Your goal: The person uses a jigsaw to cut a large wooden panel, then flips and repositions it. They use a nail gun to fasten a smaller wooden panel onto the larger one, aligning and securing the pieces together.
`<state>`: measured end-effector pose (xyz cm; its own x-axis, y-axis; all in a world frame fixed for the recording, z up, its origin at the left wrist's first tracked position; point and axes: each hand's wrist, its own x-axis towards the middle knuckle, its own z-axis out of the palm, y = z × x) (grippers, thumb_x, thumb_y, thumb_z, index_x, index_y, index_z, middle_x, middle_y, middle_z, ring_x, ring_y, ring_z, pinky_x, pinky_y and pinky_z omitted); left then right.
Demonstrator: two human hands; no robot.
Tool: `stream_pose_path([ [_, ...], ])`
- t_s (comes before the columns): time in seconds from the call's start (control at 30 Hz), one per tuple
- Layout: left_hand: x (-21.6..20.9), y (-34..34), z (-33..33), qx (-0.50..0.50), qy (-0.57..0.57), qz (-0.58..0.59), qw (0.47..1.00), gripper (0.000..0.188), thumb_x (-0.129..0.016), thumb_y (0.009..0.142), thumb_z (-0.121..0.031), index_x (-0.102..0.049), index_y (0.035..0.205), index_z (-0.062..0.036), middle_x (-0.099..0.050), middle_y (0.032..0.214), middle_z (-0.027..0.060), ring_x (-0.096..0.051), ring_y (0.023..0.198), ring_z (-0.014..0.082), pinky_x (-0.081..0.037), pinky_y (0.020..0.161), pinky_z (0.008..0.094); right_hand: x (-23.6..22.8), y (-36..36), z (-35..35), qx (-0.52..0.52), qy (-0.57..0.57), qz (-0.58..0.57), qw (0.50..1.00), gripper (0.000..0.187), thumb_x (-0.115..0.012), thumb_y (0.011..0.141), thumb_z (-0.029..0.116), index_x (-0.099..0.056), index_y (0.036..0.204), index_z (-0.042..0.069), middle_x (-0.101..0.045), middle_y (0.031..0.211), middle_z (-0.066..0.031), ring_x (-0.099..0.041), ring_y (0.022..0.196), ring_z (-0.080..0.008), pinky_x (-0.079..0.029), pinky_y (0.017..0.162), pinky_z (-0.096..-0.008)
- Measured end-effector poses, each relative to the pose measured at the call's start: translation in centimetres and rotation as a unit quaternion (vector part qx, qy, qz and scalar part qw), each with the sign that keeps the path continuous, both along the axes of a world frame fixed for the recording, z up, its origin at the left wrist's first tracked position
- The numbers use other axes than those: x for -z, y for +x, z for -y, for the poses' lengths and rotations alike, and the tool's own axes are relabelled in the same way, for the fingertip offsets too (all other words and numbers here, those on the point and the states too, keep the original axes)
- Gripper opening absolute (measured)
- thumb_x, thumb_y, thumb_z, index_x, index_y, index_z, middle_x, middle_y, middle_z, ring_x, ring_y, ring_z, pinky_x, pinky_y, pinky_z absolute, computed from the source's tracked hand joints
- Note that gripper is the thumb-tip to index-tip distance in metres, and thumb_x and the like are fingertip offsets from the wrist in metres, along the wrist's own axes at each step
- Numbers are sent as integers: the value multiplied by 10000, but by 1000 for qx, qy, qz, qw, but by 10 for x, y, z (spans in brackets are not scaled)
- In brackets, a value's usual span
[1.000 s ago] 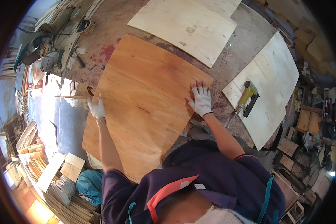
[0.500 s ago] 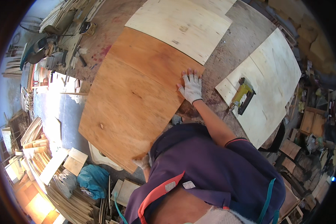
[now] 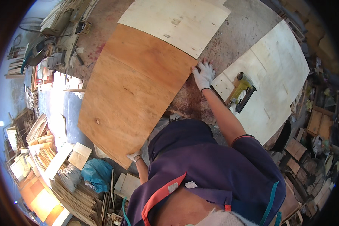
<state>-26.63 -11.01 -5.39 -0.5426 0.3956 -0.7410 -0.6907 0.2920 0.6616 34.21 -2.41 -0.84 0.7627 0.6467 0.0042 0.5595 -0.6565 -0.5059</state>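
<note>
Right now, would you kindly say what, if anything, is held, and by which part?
The left hand appears to hold the brown plywood sheet by its near corner; the right hand is at its right corner, its grip unclear.

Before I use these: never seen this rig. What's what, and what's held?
No robot here: just a person's two gloved hands, fingertips bare. The view is from the left of two fisheye cameras on their head, looking down, so straight edges bend. Picture left is their left.

On the stained worktop are a brown board, a pale board beyond it and another at right, with a yellow-green nail gun on it.

Left hand is at the brown board's near corner; right hand, fingers spread, is by its far-right corner. Neither grip is clear.
</note>
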Motion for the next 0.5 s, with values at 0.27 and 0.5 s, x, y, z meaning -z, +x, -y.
stream_pose_path([
  [0.27,-4,-7,5,101,-65,-128,984,707,-411,956,-612,-455,1492,-153,-479,1550,74,-388,1446,303,-293,1168,541,10,-15,-15,58,22,2,998,422,-671,888,439,-718,1199,157,-511,1538,-36,-300,1509,-376,-74,1199,-690],
  [0.5,-9,-13,11,72,-60,-85,992,723,-411,949,-628,-453,1495,-156,-476,1551,74,-387,1445,306,-291,1171,540,3,-18,-22,62,36,-23,997,409,-667,893,446,-726,1197,179,-531,1521,3,-288,1509,-387,-57,1193,-700],
])
